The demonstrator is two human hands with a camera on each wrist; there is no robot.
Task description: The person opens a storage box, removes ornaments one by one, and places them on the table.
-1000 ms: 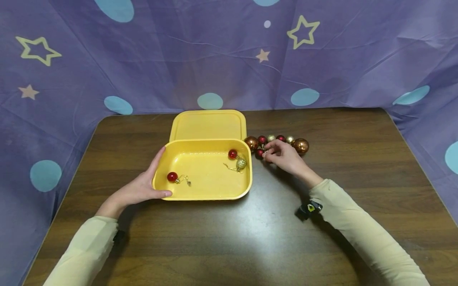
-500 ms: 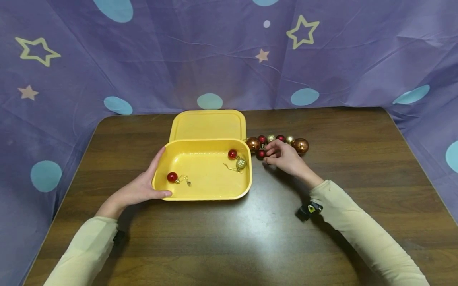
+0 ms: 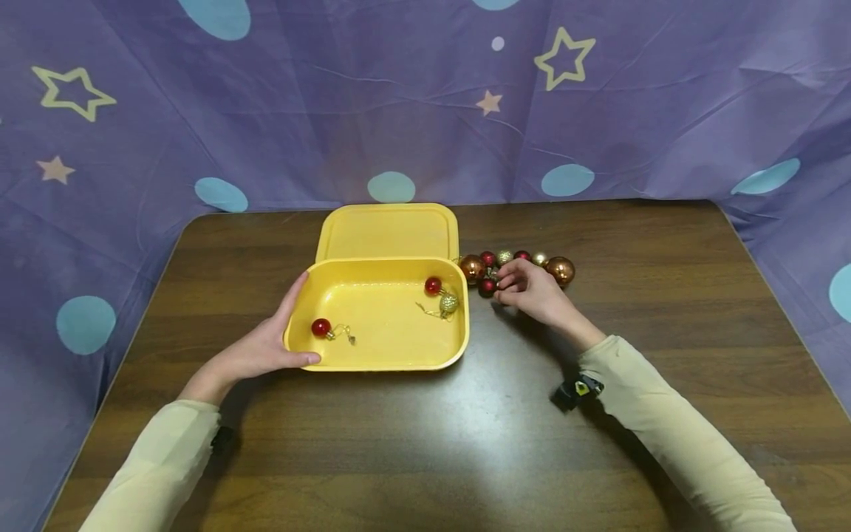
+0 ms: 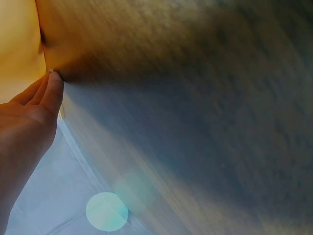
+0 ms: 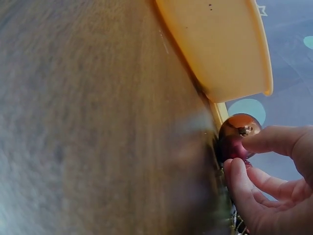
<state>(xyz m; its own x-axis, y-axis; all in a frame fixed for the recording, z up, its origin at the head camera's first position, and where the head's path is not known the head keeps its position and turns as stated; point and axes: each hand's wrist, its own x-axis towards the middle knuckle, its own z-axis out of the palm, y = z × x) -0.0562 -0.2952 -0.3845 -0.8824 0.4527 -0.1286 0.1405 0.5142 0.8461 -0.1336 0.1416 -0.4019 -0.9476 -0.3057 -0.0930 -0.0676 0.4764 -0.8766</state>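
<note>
My left hand [image 3: 266,343] holds the left end of a yellow plastic box [image 3: 379,366], thumb at the front rim and fingers along the side wall. Inside the box lie two shiny red baubles, one at left [image 3: 321,328] and one at right [image 3: 433,286], plus a gold glitter bauble [image 3: 449,303]. To the right of the box, my right hand [image 3: 535,295] pinches at a dark red bauble [image 5: 233,148] with thumb and fingertips. A large copper bauble [image 3: 473,269] sits just behind it. The bauble's cap and string are hard to make out.
A yellow lid [image 3: 388,230] lies behind the box. Behind my right hand stand several small red and gold baubles [image 3: 504,257] and a second large copper bauble [image 3: 561,271]. A purple cloth [image 3: 425,111] hangs behind the wooden table [image 3: 399,451].
The right hand has shifted slightly to the right, and the dark red bauble and nearby copper bauble have moved a little the same way. My left hand stays on the box.
</note>
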